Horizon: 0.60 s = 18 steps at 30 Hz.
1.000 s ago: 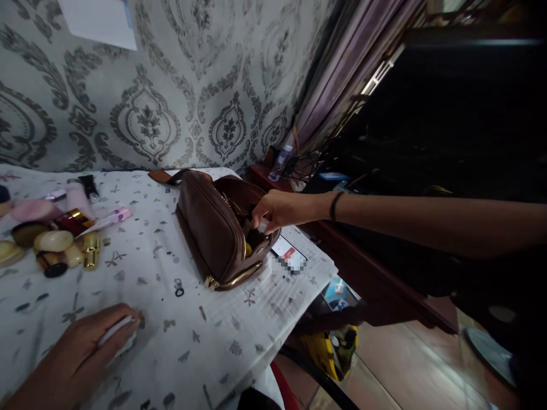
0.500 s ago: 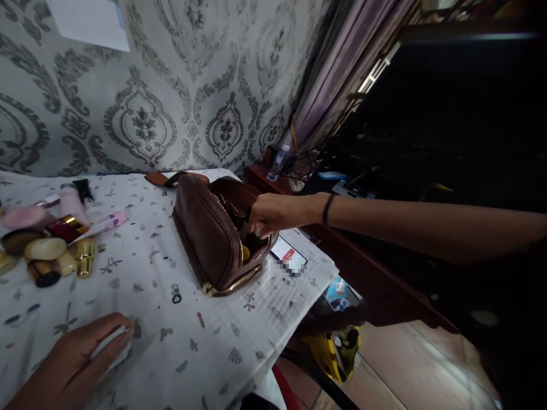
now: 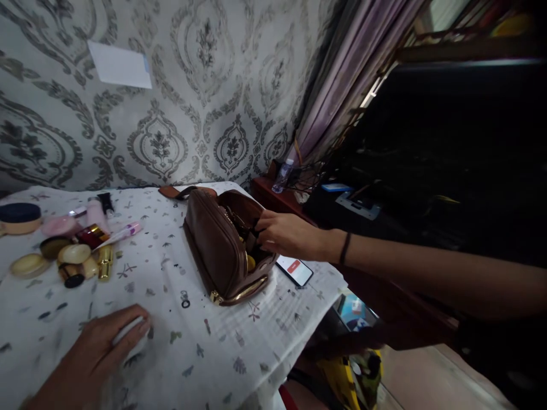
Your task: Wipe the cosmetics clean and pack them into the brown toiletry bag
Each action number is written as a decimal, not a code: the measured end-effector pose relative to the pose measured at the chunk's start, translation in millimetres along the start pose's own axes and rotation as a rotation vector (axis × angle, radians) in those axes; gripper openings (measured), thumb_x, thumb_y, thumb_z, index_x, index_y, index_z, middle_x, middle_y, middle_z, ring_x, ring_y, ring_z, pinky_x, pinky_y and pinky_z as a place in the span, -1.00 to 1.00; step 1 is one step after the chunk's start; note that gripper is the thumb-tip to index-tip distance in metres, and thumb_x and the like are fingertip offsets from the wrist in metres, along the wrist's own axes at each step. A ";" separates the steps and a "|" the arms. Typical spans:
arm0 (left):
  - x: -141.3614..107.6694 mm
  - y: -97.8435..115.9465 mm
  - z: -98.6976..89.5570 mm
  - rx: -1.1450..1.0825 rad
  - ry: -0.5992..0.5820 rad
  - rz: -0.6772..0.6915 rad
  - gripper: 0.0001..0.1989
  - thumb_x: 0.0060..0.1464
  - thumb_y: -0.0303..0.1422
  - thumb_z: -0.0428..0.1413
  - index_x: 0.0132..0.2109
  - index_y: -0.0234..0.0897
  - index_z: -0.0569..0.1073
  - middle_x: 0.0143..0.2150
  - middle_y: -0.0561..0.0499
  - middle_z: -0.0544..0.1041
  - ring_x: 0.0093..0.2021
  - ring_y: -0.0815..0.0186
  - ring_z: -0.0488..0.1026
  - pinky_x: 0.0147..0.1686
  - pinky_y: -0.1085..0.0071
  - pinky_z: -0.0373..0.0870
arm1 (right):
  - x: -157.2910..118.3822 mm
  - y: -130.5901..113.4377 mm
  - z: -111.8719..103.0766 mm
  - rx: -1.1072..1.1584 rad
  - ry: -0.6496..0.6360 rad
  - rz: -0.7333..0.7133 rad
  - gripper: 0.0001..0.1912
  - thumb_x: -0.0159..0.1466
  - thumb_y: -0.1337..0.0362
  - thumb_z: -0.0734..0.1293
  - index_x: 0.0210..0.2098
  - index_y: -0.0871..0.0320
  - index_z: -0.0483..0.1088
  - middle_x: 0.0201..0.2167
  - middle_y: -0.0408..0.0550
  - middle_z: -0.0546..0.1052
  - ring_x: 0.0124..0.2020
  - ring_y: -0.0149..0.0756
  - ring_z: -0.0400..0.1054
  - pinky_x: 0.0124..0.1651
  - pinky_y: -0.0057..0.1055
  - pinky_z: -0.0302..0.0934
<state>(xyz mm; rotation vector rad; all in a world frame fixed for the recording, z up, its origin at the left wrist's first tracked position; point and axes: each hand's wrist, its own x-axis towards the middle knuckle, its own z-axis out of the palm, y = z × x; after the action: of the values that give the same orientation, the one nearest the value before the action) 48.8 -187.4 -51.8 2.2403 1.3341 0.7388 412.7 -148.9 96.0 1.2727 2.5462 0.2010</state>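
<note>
A brown zipped bag point(image 3: 213, 250) lies on the patterned cloth with its top unzipped. My right hand point(image 3: 284, 233) reaches into its opening from the right, fingers curled. The bag's rim and shadow hide the fingertips, and I cannot make out what they grip. Yellow and dark items show faintly inside. My left hand point(image 3: 113, 336) rests low on the left of the table, thumb and fingers closed around a small white object point(image 3: 128, 332), mostly covered by the hand. A phone point(image 3: 296, 270) with a lit screen lies beside the bag, below my right hand.
Cosmetics stand at the left: a dark-lidded jar point(image 3: 20, 218), a gold tube point(image 3: 105, 263), a pink-and-white tube point(image 3: 119, 234) and several others. A plastic bottle point(image 3: 282, 175) stands beyond the bag. Yellow bag point(image 3: 342, 378) sits on the floor, past the table edge.
The view has tilted up and left, so everything sits lower and further right. My right hand's fingers have shifted in the bag opening; a pale bit seen at them earlier no longer shows.
</note>
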 end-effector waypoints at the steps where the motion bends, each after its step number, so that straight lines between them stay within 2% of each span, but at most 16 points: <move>1: 8.2 9.3 -5.5 -0.009 -0.036 0.066 -0.62 0.27 -0.05 -0.06 -0.26 -0.13 0.54 -0.33 0.08 0.62 -0.36 0.29 0.57 -0.36 0.51 0.50 | -2.8 -2.4 5.1 -0.002 0.081 0.045 -0.85 0.29 0.32 0.34 -0.20 0.15 0.56 0.00 0.17 0.52 0.06 -0.03 0.33 0.05 -0.17 0.25; 2: 18.2 20.6 -10.6 -0.022 -0.062 0.169 -0.64 0.27 -0.06 -0.05 -0.20 -0.13 0.54 -0.28 0.07 0.63 -0.33 0.30 0.58 -0.35 0.52 0.49 | -5.5 -4.5 10.0 0.004 0.155 0.121 -0.75 0.26 0.31 0.36 -0.07 0.17 0.53 0.14 0.23 0.43 0.15 0.06 0.27 0.09 -0.08 0.23; 4: 43.0 48.4 -16.4 0.016 0.002 0.314 -0.69 0.32 -0.13 -0.05 -0.12 -0.15 0.53 -0.19 0.03 0.63 -0.24 0.30 0.58 -0.25 0.51 0.48 | -10.2 -7.5 18.7 0.062 0.245 0.319 -0.41 0.20 0.27 0.40 0.21 0.23 0.31 0.30 0.35 0.23 0.26 0.21 0.15 0.11 0.04 0.21; 6: 71.9 79.8 -13.3 0.069 0.084 0.483 -0.68 0.36 -0.19 -0.09 -0.09 -0.19 0.52 -0.20 0.00 0.61 -0.23 0.30 0.55 -0.23 0.47 0.45 | -13.6 -8.4 25.0 0.203 0.229 0.462 -0.21 0.20 0.22 0.38 0.34 0.28 0.07 0.27 0.41 0.26 0.23 0.20 0.21 0.07 0.00 0.24; 9: 115.4 122.8 5.0 0.240 0.132 0.687 -0.67 0.38 -0.27 -0.12 -0.06 -0.24 0.52 -0.20 -0.07 0.57 -0.16 0.23 0.49 -0.19 0.37 0.42 | -16.6 -9.0 32.9 0.477 0.109 0.541 -0.27 0.27 0.14 0.30 0.31 0.30 -0.01 0.05 0.30 0.48 0.00 0.03 0.43 -0.09 -0.21 0.30; 11: 139.9 144.2 19.0 0.342 0.134 0.703 -0.72 0.36 -0.30 -0.08 -0.04 -0.27 0.51 -0.15 -0.10 0.57 -0.08 0.18 0.46 -0.17 0.35 0.41 | -17.1 -12.4 41.3 0.589 0.104 0.582 -0.30 0.29 0.13 0.28 0.30 0.29 -0.02 -0.03 0.24 0.54 -0.09 -0.02 0.48 -0.16 -0.28 0.29; 14: 166.9 165.4 32.7 0.497 0.027 0.707 -0.77 0.31 -0.24 0.04 -0.13 -0.28 0.51 -0.22 -0.08 0.57 -0.07 0.16 0.45 -0.22 0.39 0.38 | -14.7 -24.8 63.0 0.721 0.297 0.663 -0.32 0.30 0.17 0.28 0.29 0.27 -0.02 0.01 0.23 0.53 -0.04 -0.03 0.48 -0.11 -0.27 0.30; 18: 189.1 181.0 38.4 0.601 -0.241 0.651 -0.76 0.29 -0.21 0.04 -0.13 -0.23 0.54 -0.28 -0.06 0.60 -0.20 0.18 0.53 -0.29 0.41 0.34 | -4.4 -48.5 99.7 1.025 0.731 0.743 -0.46 0.32 0.16 0.28 0.22 0.21 0.15 0.08 0.15 0.51 0.06 -0.09 0.42 0.08 -0.21 0.29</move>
<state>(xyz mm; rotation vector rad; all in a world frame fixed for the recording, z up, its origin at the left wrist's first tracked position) 268.0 -103.1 70.1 3.1842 0.7564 0.2392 409.7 -181.9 -10.0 2.9624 2.5937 -0.7303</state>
